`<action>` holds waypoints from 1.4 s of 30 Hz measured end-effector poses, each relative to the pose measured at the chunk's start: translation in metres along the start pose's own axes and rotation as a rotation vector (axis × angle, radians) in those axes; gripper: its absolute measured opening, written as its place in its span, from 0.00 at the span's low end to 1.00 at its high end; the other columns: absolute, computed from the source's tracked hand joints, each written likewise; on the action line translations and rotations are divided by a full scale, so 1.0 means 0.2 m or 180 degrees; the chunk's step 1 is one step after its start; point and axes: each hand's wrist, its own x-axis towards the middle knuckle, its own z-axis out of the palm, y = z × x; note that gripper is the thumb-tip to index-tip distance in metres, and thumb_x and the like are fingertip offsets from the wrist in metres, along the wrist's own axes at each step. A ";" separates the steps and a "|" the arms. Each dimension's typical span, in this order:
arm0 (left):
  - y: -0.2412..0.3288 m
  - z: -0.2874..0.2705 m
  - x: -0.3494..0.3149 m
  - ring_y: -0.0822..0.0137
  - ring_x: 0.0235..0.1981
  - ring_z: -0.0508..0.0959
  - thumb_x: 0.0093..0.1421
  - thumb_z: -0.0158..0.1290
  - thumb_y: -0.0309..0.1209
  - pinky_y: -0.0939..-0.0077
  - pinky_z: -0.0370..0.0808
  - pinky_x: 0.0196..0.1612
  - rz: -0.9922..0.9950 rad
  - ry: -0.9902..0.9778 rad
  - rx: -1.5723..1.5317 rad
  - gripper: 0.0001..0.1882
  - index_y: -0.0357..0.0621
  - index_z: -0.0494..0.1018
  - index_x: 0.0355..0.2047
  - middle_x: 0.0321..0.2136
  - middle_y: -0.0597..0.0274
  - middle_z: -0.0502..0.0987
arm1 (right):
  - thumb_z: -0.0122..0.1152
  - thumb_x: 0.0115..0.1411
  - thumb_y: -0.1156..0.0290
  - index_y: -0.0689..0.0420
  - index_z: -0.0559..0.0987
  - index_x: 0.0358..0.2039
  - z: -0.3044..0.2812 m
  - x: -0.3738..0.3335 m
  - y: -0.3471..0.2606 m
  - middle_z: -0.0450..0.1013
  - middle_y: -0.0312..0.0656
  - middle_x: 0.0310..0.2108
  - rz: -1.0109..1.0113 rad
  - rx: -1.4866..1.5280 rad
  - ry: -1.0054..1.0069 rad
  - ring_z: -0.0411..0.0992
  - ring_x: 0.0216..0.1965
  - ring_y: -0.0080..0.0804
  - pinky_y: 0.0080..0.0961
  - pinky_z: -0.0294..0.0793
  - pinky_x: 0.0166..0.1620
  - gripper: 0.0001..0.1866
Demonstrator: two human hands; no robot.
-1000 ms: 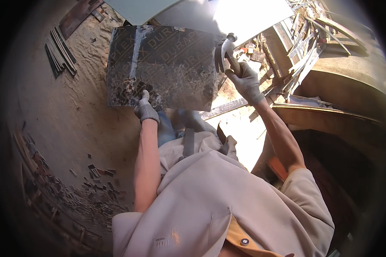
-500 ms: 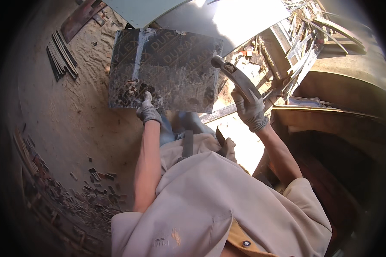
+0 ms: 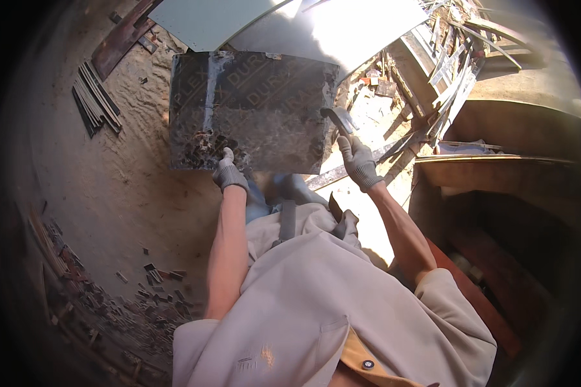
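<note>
A dark, scuffed rectangular plywood panel (image 3: 265,122) with faded print lies before me, a pale stripe running down its left part. My left hand (image 3: 229,171), in a grey-and-white glove, grips the panel's near edge with the thumb on top; the fingers beneath are hidden. Wrapped round the handle of a claw hammer (image 3: 339,119) is my gloved right hand (image 3: 360,161). The hammer's head is at the panel's right edge; whether it touches the panel I cannot tell.
Pale large boards (image 3: 219,22) stand beyond the panel. A heap of wood strips (image 3: 455,77) lies at far right, near brown curved boards (image 3: 497,171). Stacked strips (image 3: 95,97) rest on sandy ground at left. Small wood offcuts (image 3: 155,297) are scattered at lower left.
My right hand has swung the hammer down and leftward, its head now lower by the panel's right edge. The panel and my left hand sit slightly lower in view.
</note>
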 end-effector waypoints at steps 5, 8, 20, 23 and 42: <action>0.01 -0.01 0.01 0.57 0.44 0.80 0.42 0.79 0.50 0.57 0.80 0.47 -0.0165 -0.0123 -0.0026 0.44 0.32 0.75 0.51 0.49 0.50 0.81 | 0.50 0.72 0.39 0.60 0.76 0.38 0.02 -0.05 -0.07 0.63 0.28 0.15 0.0007 0.1972 0.0901 0.58 0.14 0.15 0.17 0.53 0.17 0.30; 0.01 0.03 -0.03 0.56 0.46 0.80 0.43 0.79 0.50 0.54 0.81 0.48 -0.0253 -0.0158 -0.0144 0.48 0.32 0.72 0.56 0.51 0.52 0.80 | 0.50 0.72 0.39 0.61 0.77 0.37 0.01 -0.07 -0.06 0.65 0.32 0.17 0.0553 0.1713 0.0407 0.62 0.17 0.20 0.22 0.59 0.21 0.32; 0.02 0.18 -0.07 0.54 0.46 0.82 0.48 0.77 0.48 0.52 0.83 0.48 -0.0180 -0.0003 -0.0184 0.40 0.33 0.74 0.52 0.52 0.48 0.80 | 0.47 0.70 0.33 0.62 0.77 0.35 -0.18 0.14 -0.08 0.67 0.33 0.17 0.1479 0.0805 -0.0798 0.66 0.17 0.23 0.23 0.65 0.23 0.37; 0.02 0.16 -0.08 0.57 0.46 0.82 0.50 0.76 0.46 0.54 0.82 0.49 -0.0225 0.0088 -0.0131 0.36 0.34 0.76 0.51 0.51 0.49 0.81 | 0.49 0.69 0.33 0.59 0.75 0.34 -0.25 0.14 -0.11 0.62 0.29 0.15 0.1832 0.1127 -0.0125 0.60 0.12 0.17 0.21 0.59 0.17 0.35; -0.01 0.08 -0.34 0.57 0.41 0.83 0.55 0.74 0.34 0.55 0.83 0.46 -0.0116 -0.0184 -0.0529 0.24 0.37 0.78 0.47 0.45 0.54 0.81 | 0.45 0.72 0.36 0.64 0.81 0.39 -0.25 0.14 -0.03 0.78 0.58 0.32 0.1332 -0.0461 -0.1294 0.79 0.38 0.53 0.44 0.74 0.46 0.37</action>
